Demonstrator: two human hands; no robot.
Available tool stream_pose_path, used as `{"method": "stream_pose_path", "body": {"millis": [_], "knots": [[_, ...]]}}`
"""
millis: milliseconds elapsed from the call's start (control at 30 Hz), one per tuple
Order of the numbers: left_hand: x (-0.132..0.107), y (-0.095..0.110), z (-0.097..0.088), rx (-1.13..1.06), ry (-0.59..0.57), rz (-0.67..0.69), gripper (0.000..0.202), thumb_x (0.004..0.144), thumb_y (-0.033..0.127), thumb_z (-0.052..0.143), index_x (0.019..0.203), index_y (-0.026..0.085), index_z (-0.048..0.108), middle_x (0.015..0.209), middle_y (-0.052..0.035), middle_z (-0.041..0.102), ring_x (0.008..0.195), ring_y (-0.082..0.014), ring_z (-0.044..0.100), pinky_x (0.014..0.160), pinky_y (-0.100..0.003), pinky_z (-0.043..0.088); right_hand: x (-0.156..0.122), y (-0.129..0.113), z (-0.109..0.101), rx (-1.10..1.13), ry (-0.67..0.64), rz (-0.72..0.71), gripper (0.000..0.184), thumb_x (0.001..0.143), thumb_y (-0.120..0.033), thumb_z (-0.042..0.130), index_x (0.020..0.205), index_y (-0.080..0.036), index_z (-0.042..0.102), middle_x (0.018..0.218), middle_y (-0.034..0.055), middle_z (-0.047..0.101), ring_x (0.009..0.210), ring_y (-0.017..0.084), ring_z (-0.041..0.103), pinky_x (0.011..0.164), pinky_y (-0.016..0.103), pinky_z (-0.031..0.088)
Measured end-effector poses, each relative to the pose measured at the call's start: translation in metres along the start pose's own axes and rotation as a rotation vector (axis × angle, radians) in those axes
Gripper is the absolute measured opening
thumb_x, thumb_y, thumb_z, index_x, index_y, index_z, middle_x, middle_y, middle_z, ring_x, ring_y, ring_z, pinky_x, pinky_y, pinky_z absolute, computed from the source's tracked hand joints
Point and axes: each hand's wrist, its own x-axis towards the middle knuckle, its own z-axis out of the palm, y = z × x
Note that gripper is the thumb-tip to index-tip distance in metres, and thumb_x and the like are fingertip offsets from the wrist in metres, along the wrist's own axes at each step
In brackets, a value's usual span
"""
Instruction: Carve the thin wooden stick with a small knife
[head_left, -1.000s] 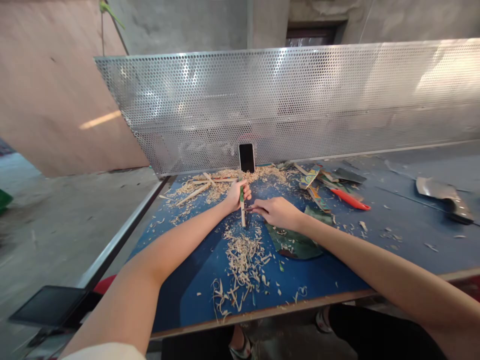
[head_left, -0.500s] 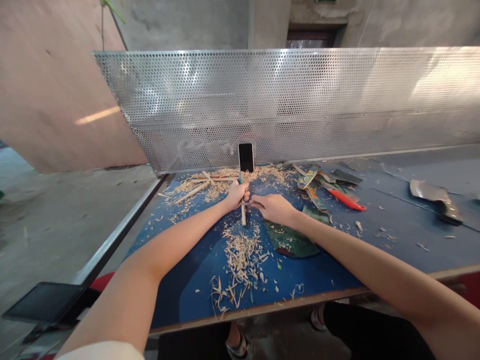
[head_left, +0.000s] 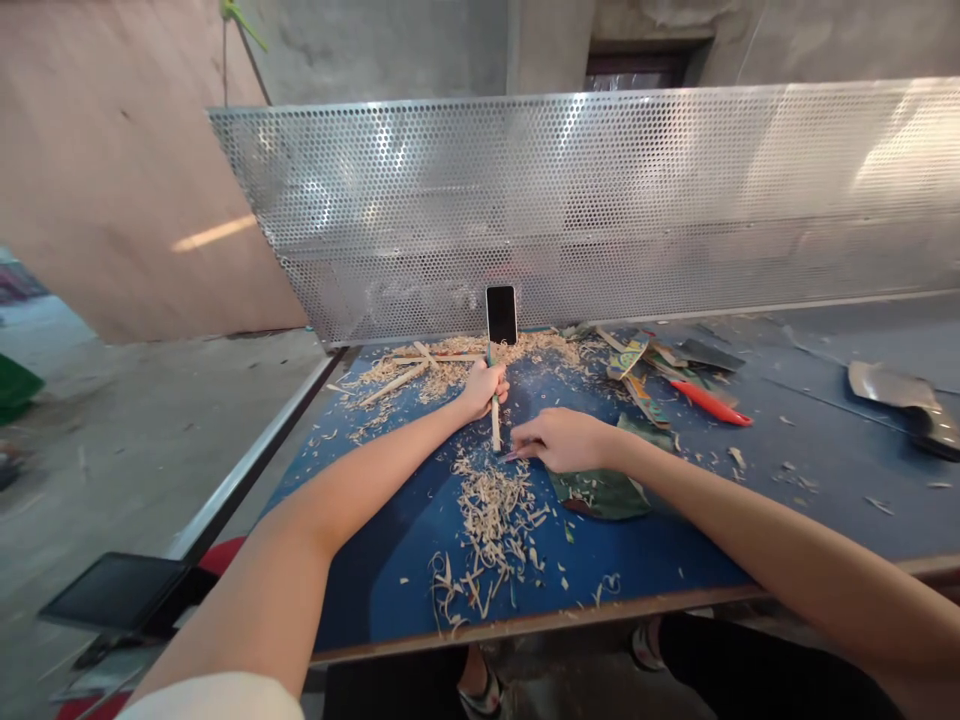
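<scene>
My left hand point(head_left: 484, 386) is closed round a thin bamboo stick point(head_left: 495, 425), green on its upper part and pale where it is shaved, standing tilted with its lower end on the blue table point(head_left: 375, 570). My right hand point(head_left: 564, 438) is closed on a small blade point(head_left: 516, 453) whose tip pokes out to the left, just right of the stick's lower end. A heap of pale shavings point(head_left: 491, 515) lies below both hands.
A phone point(head_left: 501, 314) leans upright against the perforated metal screen point(head_left: 600, 200) behind the hands. Loose sticks and shavings point(head_left: 409, 375) lie at back left. Coloured scraps and an orange-handled tool point(head_left: 711, 402) lie right; a cleaver point(head_left: 896, 392) far right. A tablet point(head_left: 116, 592) sits lower left.
My right hand has slid down along the stick, away from my left hand, to its lower end. The left hand keeps its hold on the stick.
</scene>
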Motion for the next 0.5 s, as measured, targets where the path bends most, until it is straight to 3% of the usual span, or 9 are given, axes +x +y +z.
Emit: {"method": "stream_pose_path", "body": {"millis": [200, 367, 500], "knots": [[0.000, 0.002, -0.002, -0.130, -0.012, -0.069, 0.052, 0.096, 0.054, 0.081, 0.088, 0.027, 0.038, 0.057, 0.0114, 0.042, 0.037, -0.0064, 0.035, 0.041, -0.022, 0.027, 0.000, 0.012, 0.002, -0.038, 0.245, 0.081, 0.029, 0.109, -0.038, 0.052, 0.109, -0.026, 0.079, 0.074, 0.0029, 0.073, 0.063, 0.019, 0.057, 0.067, 0.033, 0.033], [0.000, 0.005, -0.003, -0.135, -0.046, -0.040, 0.044, 0.100, 0.043, 0.077, 0.084, 0.025, 0.040, 0.057, 0.0105, 0.042, 0.037, -0.0056, 0.032, 0.039, -0.021, 0.027, 0.009, 0.019, 0.018, -0.142, 0.270, 0.060, 0.030, 0.112, -0.039, 0.050, 0.116, -0.028, 0.078, 0.093, 0.0069, 0.081, 0.076, 0.022, 0.066, 0.072, 0.033, 0.035], [-0.002, 0.006, -0.002, -0.158, -0.054, -0.043, 0.044, 0.103, 0.040, 0.075, 0.082, 0.024, 0.040, 0.056, 0.0105, 0.038, 0.037, -0.0051, 0.029, 0.038, -0.020, 0.023, 0.012, 0.014, 0.024, -0.020, 0.239, 0.074, 0.027, 0.110, -0.035, 0.051, 0.107, -0.026, 0.076, 0.088, 0.0052, 0.079, 0.072, 0.019, 0.063, 0.071, 0.032, 0.036]]}}
